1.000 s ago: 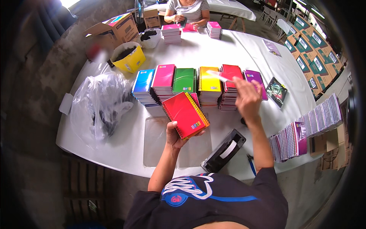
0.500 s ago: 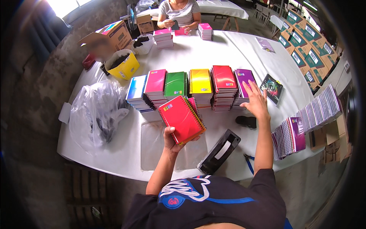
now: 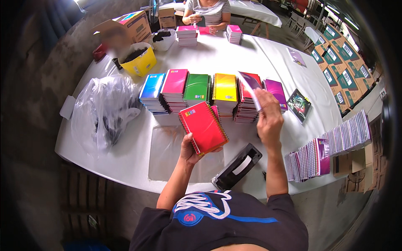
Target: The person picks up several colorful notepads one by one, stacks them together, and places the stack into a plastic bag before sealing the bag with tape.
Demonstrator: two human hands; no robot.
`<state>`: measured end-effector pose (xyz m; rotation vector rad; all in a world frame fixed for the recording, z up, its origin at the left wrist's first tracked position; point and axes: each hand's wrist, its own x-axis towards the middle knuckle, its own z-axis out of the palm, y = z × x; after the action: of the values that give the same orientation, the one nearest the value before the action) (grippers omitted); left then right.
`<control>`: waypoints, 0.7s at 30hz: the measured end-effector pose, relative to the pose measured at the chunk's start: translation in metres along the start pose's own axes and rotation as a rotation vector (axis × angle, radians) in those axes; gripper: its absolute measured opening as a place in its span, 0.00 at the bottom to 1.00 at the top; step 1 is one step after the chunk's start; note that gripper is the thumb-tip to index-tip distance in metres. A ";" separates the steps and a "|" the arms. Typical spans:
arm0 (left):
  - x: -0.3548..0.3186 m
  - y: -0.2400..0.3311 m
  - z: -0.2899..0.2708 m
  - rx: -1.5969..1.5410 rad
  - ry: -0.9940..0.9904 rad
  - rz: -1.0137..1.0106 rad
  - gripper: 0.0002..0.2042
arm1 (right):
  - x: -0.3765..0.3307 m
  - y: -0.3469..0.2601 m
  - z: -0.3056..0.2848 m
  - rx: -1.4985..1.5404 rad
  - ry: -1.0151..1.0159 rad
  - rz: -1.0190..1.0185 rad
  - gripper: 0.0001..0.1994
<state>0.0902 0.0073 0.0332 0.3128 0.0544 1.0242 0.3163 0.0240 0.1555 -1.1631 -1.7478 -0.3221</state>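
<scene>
My left hand grips a small bundle of spiral notebooks, a red notebook on top and edges of other colours peeking out beneath. Raised in my right hand is a purple notebook, tilted nearly edge-on above the stacks. Below it stands the purple stack at the row's right end. To its left run a red stack, partly hidden by the lifted notebook, then a yellow stack, a green stack, a pink stack and a blue stack.
A black tool with a white strip lies near the front edge. Rows of notebooks stand at the right, a dark tablet-like item beyond. Plastic bags and a yellow bin are left. A co-worker sits across the table.
My right hand has taken a purple notebook off the right-end stack and carried it up and left. My left hand still holds the bundle, shifted slightly right in view. The view has tilted a little.
</scene>
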 end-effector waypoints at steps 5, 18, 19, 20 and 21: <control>-0.008 0.010 -0.003 -0.097 -0.079 -0.075 0.51 | 0.019 -0.019 0.013 0.643 -0.009 -0.196 0.17; -0.073 0.004 -0.023 -0.081 0.076 -0.234 0.52 | 0.034 0.036 0.002 0.293 -0.531 0.237 0.29; -0.078 0.001 -0.037 -0.128 0.094 -0.261 0.50 | 0.023 0.074 -0.011 0.015 -0.482 0.255 0.34; -0.082 0.004 -0.034 -0.123 0.089 -0.286 0.51 | 0.001 0.093 -0.019 -0.201 -0.560 0.366 0.33; -0.087 0.008 -0.028 -0.115 0.082 -0.304 0.52 | -0.017 0.104 -0.023 -0.413 -0.636 0.468 0.31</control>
<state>0.0325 -0.0558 -0.0001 0.1516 0.1135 0.7347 0.4157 0.0525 0.1240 -2.1004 -1.9028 -0.0161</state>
